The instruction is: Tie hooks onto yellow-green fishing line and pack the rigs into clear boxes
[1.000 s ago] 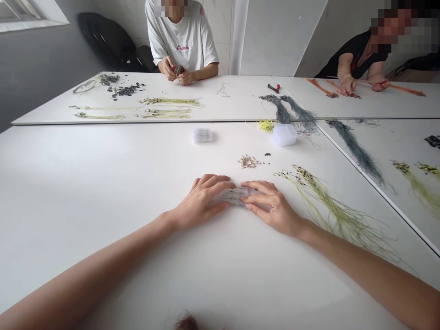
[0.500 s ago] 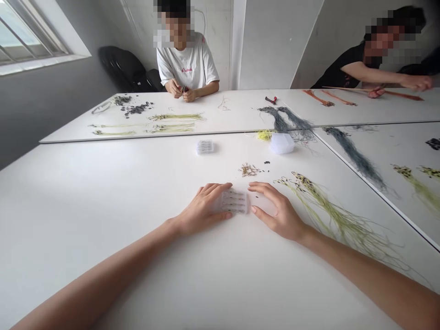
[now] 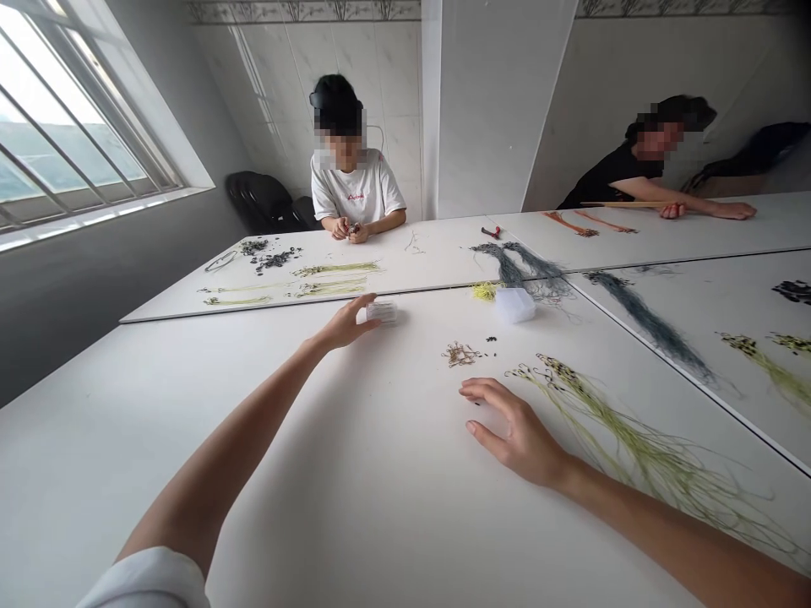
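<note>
My left hand (image 3: 345, 325) reaches far across the white table, its fingers against a small transparent plastic box (image 3: 382, 312) with dark contents. My right hand (image 3: 516, 426) rests open on the tabletop (image 3: 393, 507), holding nothing. Just right of it lies a spread of yellow-green fishing lines with hooks (image 3: 608, 422). A small heap of loose brass-coloured hooks (image 3: 460, 355) lies above my right fingertips, with several tiny black bits (image 3: 491, 339) close by.
A larger transparent box (image 3: 514, 305) stands near a yellow tangle (image 3: 485, 291) and grey-blue line bundles (image 3: 510, 263). Two co-workers sit beyond: one in a white T-shirt (image 3: 355, 190) working with both hands, one in black (image 3: 612, 177) over orange lines.
The view has tilted up. My left hand has moved forward from between my hands to the far box area, and the near box no longer shows there. My right hand has drawn slightly back.
</note>
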Motion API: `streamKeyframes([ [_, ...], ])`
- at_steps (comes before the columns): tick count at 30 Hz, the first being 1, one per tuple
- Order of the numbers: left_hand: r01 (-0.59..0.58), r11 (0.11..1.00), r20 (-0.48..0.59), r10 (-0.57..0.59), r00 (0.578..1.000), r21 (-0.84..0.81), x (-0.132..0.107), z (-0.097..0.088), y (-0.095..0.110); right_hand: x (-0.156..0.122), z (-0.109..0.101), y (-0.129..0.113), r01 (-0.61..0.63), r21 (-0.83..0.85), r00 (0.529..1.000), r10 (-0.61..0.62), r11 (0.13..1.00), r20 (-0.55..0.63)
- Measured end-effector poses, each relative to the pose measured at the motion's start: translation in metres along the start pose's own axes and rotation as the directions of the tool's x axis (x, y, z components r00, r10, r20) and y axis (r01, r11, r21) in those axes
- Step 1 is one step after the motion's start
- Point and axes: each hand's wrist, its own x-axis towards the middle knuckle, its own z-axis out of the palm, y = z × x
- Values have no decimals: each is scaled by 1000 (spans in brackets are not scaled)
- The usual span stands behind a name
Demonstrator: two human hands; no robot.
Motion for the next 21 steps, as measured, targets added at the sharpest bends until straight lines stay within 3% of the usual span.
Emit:
streamKeyframes([
  [5, 54, 998, 20, -53, 998, -28, 7, 8, -9, 3, -1, -1, -8, 13, 1000, 8, 1000, 10],
  [10, 58, 998, -57, -59, 997, -15, 24, 5, 10, 5, -2, -1, -19, 11, 1000, 19, 1000, 21],
  [13, -32, 999, -57, 32, 998, -4, 51, 15, 41, 6, -3, 0, -19, 3, 1000, 19, 1000, 25],
  [15, -112, 994, -22, 112, 993, 4, 72, 31, 71, 6, -3, 0, -15, -10, 1000, 15, 1000, 22],
  [21, -278, 958, 130, 267, 955, 72, 126, 106, 169, 6, -5, 4, -10, -48, 1000, 11, 999, 21],
])
